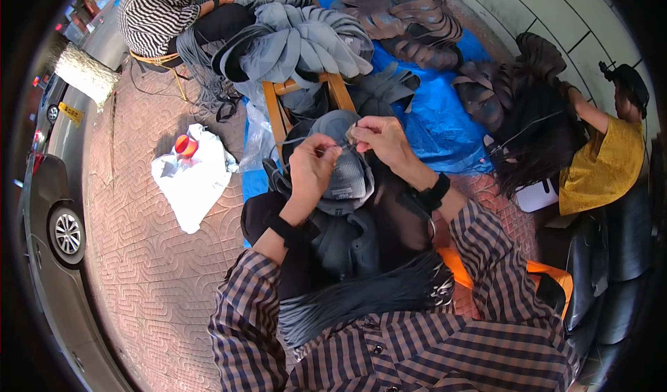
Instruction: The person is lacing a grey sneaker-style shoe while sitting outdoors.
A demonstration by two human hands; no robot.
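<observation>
A grey mesh piece that looks like a shoe upper (345, 178) lies in front of me between my knees. Just over it my left hand (313, 166) is closed in a pinch on a thin grey lace. My right hand (382, 140), close beside it, also pinches lace at the fingertips; the fingers hide most of it. More dark grey shaped pieces (340, 243) rest on my lap below my wrists. Across my thighs lies a thick bundle of dark grey laces (365, 296).
A wooden frame (278, 118) bears a heap of stacked grey uppers (299, 45). Blue sheeting (441, 124) lies under brown stacks. A white bag (194, 177) with a red item is at left. One person (156, 20) sits far left, another in yellow (601, 159) at right. Cars stand at the left edge.
</observation>
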